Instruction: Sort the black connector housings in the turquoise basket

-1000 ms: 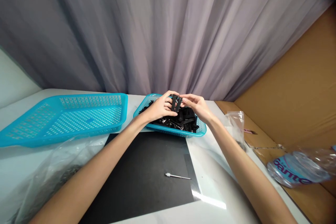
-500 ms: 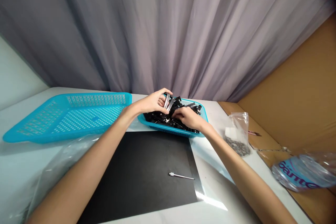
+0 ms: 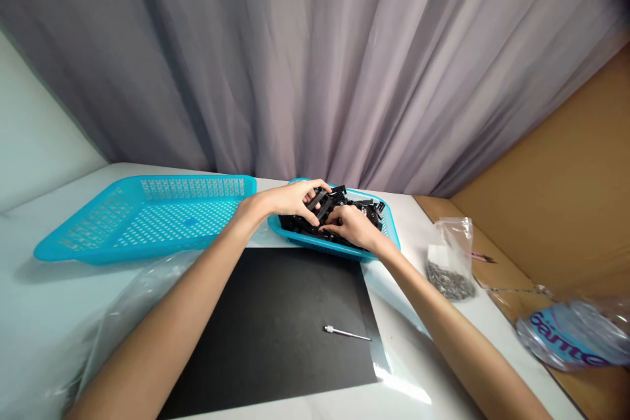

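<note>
A small blue basket (image 3: 339, 246) stands at the back of the table, heaped with black plastic parts (image 3: 367, 213). Over its left side, my left hand (image 3: 295, 200) is curled around a few long black strip-like parts (image 3: 315, 203), thumb below and fingers above. My right hand (image 3: 352, 224) is down among the heap just right of it, fingertips pinched together close to the left thumb. What lies between the right fingertips is too small to make out.
A larger, flat blue basket (image 3: 130, 252) stands on the left. In front lies a black mat (image 3: 275, 328) with a thin screwdriver-like tool (image 3: 347, 333) on it. To the right are a clear bag of small metal pieces (image 3: 449, 275) and a plastic bottle (image 3: 566, 335). Clear plastic (image 3: 142, 289) lies under my left forearm.
The strips in my left hand have tilted, showing dark faces instead of bright edges. My right hand has come nearer to my left hand. The whole view has shifted slightly.
</note>
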`<state>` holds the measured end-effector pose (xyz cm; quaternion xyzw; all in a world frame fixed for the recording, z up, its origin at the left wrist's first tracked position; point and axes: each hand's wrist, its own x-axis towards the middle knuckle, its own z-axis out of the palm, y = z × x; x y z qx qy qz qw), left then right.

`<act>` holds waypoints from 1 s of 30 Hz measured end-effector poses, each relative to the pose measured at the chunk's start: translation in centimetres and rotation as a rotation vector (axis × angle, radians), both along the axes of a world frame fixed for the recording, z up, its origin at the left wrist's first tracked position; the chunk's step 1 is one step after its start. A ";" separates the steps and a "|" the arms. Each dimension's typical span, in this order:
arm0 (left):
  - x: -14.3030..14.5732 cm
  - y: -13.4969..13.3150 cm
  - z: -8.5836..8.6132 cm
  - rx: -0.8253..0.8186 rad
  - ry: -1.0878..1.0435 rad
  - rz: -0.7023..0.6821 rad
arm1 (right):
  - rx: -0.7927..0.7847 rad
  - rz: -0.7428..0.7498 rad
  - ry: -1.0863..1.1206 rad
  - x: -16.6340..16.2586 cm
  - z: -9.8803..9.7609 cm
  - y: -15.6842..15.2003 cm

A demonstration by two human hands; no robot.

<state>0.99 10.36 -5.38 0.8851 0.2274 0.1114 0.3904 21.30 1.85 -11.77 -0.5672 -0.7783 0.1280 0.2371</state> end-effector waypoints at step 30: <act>2.4 -1.5 -1.2 0.600 0.079 0.225 | -0.096 0.088 0.640 7.1 3.7 -1.4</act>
